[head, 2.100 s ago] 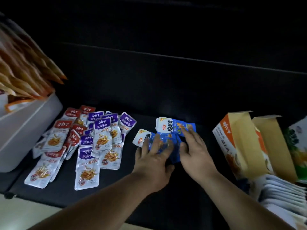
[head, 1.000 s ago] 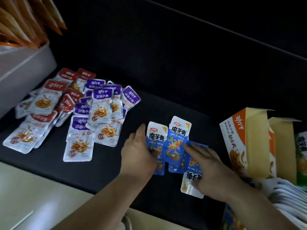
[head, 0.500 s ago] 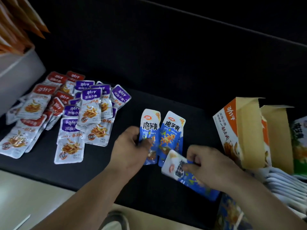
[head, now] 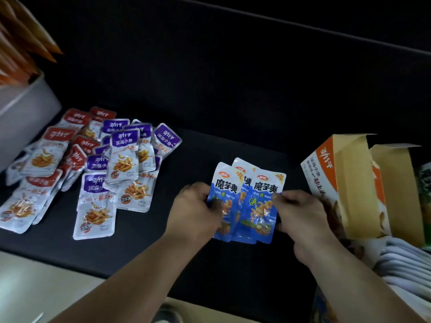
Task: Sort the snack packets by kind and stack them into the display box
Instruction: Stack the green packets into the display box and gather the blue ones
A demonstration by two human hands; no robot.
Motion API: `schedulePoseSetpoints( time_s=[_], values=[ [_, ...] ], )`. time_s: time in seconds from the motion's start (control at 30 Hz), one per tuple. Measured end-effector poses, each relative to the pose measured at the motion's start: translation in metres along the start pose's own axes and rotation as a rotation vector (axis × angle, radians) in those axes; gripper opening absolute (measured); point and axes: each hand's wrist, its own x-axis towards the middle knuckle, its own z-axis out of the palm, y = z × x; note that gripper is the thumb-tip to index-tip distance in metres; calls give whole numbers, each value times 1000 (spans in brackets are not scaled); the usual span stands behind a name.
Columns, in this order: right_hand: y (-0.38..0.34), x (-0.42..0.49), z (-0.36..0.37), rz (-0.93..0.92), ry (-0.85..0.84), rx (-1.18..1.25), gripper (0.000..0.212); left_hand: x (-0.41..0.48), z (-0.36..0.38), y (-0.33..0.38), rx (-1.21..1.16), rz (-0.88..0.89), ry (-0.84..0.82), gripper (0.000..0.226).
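Observation:
Three blue snack packets (head: 251,201) overlap in a fan above the dark surface, held upright between both hands. My left hand (head: 194,210) grips the left packet by its side edge. My right hand (head: 297,215) pinches the right packet at its right edge. A loose pile of purple-topped packets (head: 121,157) and red-topped packets (head: 54,148) lies to the left. The orange and white display box (head: 326,180) stands open at the right, just beyond my right hand.
A white bin (head: 23,113) with orange packets sticking out sits at the far left. White packets (head: 405,259) are stacked low on the right below the box. A second open cardboard box (head: 396,183) stands behind the display box. The dark surface's front edge (head: 70,259) runs along the bottom left.
My right hand has turned its blue packet upright and brought it beside the two in my left hand. Earlier the blue packets lay flat under both hands.

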Motion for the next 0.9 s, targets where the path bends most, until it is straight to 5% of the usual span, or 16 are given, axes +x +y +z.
schedulePoseSetpoints(
  time_s=[0.27,0.47,0.67,0.9],
  values=[
    [0,-9,0,-128,-62,-97,10,5,15,24,-14,38,28,8],
    [14,-14,3,-143,-32,-106,33,-6,17,36,-451,-199,-21,32],
    [6,-15,-3,-203,63,99,36,-10,21,18,-349,-137,-4,19],
    [16,-19,10,-207,-35,-204,13,-23,26,29,-138,-43,-20,27]
  ],
)
